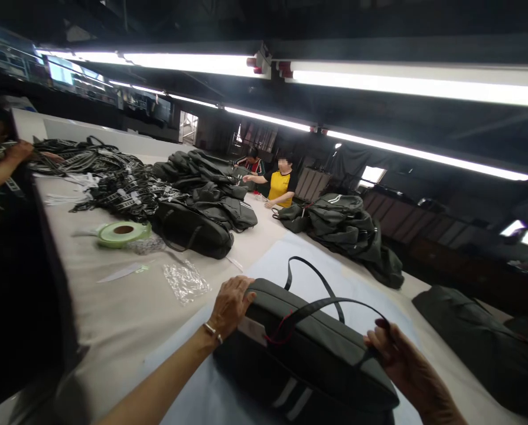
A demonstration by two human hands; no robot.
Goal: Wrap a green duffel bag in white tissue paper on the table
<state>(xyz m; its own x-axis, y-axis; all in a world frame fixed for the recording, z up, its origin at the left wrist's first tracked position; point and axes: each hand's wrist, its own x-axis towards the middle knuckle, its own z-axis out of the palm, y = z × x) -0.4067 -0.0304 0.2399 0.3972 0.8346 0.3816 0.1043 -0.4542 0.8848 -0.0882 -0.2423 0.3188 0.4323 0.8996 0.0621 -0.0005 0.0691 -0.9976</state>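
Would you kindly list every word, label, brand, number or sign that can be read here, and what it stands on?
No text can be read anywhere.
Pale tag on the dark bag: no legible print.
Patterned straps heaped on the table: light markings, too small and blurred to tell whether they are letters.

Dark grey bag (321, 360) with two pale stripes (299, 404), red cord (280, 342)
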